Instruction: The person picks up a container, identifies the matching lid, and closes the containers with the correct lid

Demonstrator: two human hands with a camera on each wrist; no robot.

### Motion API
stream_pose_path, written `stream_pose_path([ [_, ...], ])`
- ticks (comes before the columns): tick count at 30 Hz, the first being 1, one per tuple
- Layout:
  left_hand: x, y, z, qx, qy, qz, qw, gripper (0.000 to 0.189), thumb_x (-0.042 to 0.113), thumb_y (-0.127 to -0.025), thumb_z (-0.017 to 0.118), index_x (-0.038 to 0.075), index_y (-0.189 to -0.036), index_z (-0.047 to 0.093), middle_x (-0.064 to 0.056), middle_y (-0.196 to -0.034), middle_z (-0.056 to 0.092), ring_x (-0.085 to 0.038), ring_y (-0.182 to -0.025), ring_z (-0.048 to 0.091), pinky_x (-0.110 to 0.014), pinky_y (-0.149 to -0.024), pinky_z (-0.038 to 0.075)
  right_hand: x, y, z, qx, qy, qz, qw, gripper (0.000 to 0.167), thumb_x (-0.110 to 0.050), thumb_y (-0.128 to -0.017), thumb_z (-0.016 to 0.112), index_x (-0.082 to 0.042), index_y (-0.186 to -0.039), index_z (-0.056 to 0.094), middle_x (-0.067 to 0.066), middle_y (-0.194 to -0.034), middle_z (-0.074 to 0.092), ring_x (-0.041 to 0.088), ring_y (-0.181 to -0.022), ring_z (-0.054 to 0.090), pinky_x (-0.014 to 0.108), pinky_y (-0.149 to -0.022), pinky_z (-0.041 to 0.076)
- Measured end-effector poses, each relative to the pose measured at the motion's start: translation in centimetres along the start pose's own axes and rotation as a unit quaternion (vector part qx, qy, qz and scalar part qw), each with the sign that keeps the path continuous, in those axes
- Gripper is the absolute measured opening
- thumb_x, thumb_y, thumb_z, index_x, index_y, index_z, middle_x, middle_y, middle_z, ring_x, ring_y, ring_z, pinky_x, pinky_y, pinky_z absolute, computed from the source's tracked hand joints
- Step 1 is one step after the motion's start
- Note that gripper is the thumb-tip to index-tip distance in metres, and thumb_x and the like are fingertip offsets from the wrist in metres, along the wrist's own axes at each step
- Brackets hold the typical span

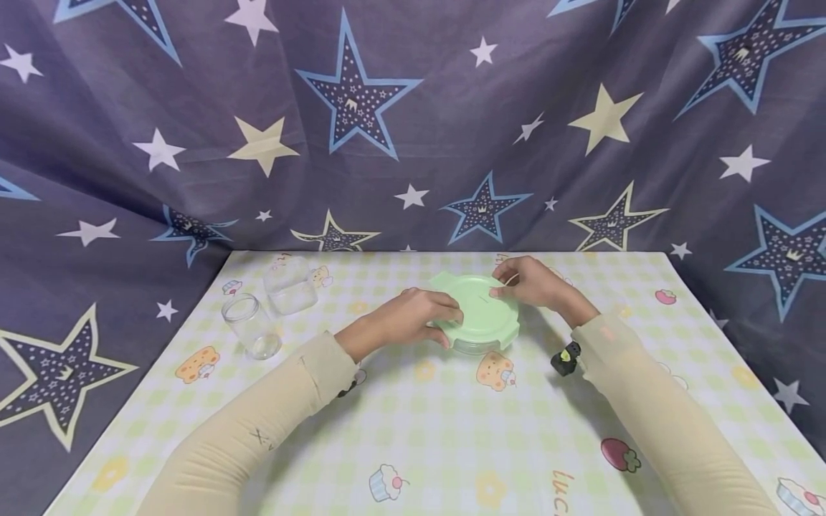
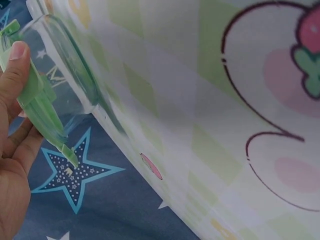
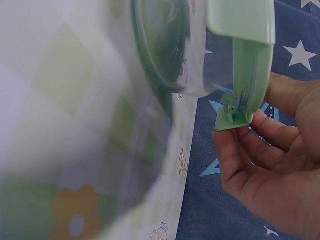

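Note:
A round clear food container point(image 1: 477, 348) with a pale green snap lid point(image 1: 480, 304) stands on the table. My left hand point(image 1: 416, 315) grips the lid from the left, its thumb point(image 2: 19, 55) lying on a side latch. At the far right of the rim my right hand point(image 1: 530, 282) pinches the lid, thumb on top. Its fingertips touch the underside of a latch point(image 3: 232, 119) that sticks outward in the right wrist view. Another latch point(image 3: 242, 20) hangs down against the container's side. The left wrist view also has an outward-tilted flap point(image 2: 69, 154) at the lid's edge.
Two clear containers stand at the back left: a round jar point(image 1: 252, 326) and a wider, squarish one point(image 1: 292, 290) behind it. The checked tablecloth point(image 1: 426, 444) has printed cartoons. A dark star-patterned curtain point(image 1: 387, 179) hangs behind the table.

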State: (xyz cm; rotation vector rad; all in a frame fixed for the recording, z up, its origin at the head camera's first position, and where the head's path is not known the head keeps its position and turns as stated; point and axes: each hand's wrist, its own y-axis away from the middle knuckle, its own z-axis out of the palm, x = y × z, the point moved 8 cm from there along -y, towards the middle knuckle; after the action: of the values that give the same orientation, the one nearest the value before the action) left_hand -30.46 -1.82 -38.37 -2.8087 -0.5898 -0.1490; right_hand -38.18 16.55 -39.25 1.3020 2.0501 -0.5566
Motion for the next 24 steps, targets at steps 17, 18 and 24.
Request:
stream_pose_path([
  [17, 0.0, 0.0, 0.0, -0.003, 0.001, -0.001, 1.0, 0.046, 0.037, -0.078, 0.085, 0.017, -0.118, 0.075, 0.0, -0.126, 0.07, -0.016, -0.113, 0.068, -0.032, -0.096, 0.056, 0.3, -0.2, 0.4, -0.011, -0.044, 0.028, 0.9986, 0.038, -0.009, -0.092, 0.078, 0.009, -0.122, 0.064, 0.023, -0.117, 0.066, 0.039, -0.117, 0.061, 0.047, -0.103, 0.052],
  [18, 0.0, 0.0, 0.0, -0.003, 0.001, 0.0, 1.0, 0.046, 0.037, -0.078, 0.085, 0.017, -0.118, 0.075, 0.0, -0.126, 0.07, -0.016, -0.113, 0.068, -0.032, -0.096, 0.056, 0.4, -0.2, 0.4, -0.009, -0.048, 0.03, 0.9984, 0.038, -0.009, -0.092, 0.078, 0.009, -0.122, 0.063, 0.023, -0.117, 0.066, 0.039, -0.117, 0.061, 0.048, -0.104, 0.051],
  [24, -0.1, -0.1, 0.2, 0.003, 0.0, -0.002, 1.0, 0.046, 0.037, -0.077, 0.085, 0.017, -0.118, 0.076, 0.0, -0.126, 0.07, -0.016, -0.112, 0.068, -0.031, -0.096, 0.056, 0.5, -0.1, 0.3, -0.002, -0.049, 0.02, 0.9986, 0.037, -0.008, -0.091, 0.078, 0.009, -0.121, 0.064, 0.022, -0.115, 0.067, 0.039, -0.114, 0.061, 0.049, -0.103, 0.051],
])
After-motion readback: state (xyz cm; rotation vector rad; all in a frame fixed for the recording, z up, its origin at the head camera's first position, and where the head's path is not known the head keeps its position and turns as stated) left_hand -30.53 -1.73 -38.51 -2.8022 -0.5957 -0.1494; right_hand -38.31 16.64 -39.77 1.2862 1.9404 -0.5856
